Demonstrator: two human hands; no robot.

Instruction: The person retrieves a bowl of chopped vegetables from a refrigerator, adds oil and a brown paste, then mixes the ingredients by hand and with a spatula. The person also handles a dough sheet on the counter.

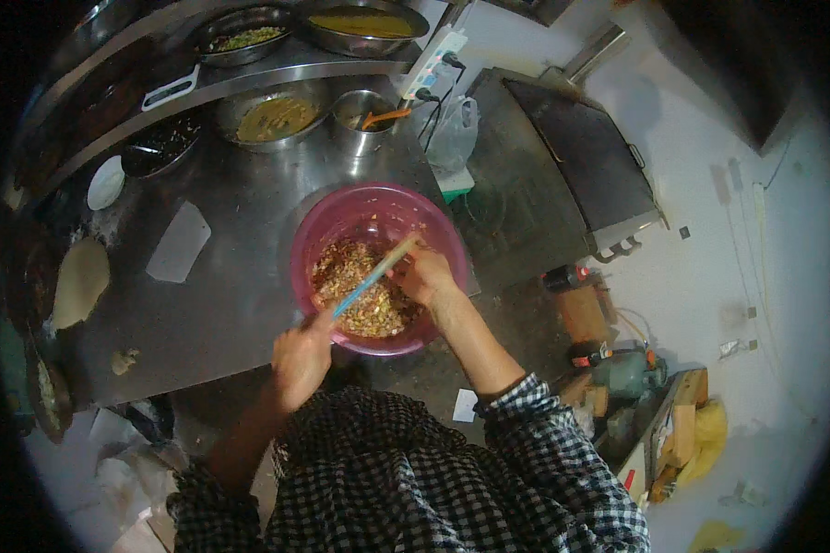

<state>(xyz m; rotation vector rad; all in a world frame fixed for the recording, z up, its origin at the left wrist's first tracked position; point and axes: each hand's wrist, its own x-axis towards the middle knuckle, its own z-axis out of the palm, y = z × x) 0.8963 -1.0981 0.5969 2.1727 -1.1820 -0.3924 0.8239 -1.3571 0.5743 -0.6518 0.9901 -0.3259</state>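
Note:
A pink plastic basin (300, 235) stands at the right end of the steel table and holds a chopped, brownish-yellow filling (364, 286). Across it slants a thin stick (369, 280), blue toward the near left and pale yellowish at its far right end; its exact kind is unclear. My left hand (302, 362) is closed round the blue end at the basin's near left rim. Over the basin's right side, my right hand (424, 274) has its fingers curled at the pale end, touching it. Both hands are slightly blurred, and the right fingertips are partly hidden.
Flattened dough (81, 284) and a white scraper sheet (179, 242) lie on the table's left. Behind stand a bowl of yellowish food (277, 121) and a steel pot (361, 138) with an orange handle. A lidded flat griddle (576, 157) stands right; a raised shelf (249, 81) runs behind.

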